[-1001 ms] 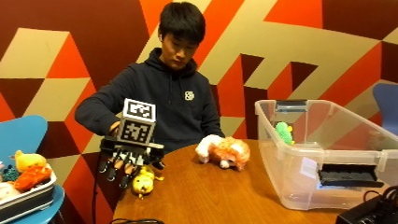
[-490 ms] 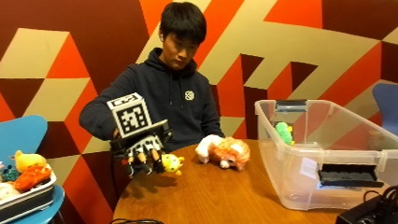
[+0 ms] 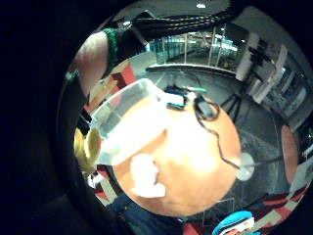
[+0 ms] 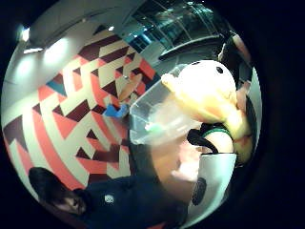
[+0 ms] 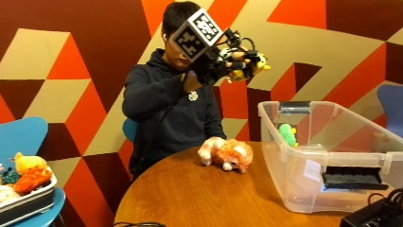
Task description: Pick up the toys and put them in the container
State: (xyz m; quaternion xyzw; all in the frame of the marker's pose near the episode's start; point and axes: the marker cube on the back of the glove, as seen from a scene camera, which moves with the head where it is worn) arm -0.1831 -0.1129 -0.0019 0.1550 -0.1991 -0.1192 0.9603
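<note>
Orange-and-white plush animal toy [image 5: 225, 155] lies on round wooden table [image 5: 189, 198]. Gloved right hand [image 5: 220, 64], raised at head height, fingers curled round small yellow plush toy [image 5: 252, 64]. Clear plastic container [image 5: 327, 156] at right, green toy [image 5: 288, 134] inside.

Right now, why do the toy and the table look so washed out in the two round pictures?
In the little finger side palm view, overhead light glares off the table, bleaching the plush toy lying on it. In the thumb side palm view, the yellow toy sits close to the lens and is overexposed. Both round views bend straight lines. The outside view is evenly lit, showing the gloved hand holding that toy high.
</note>
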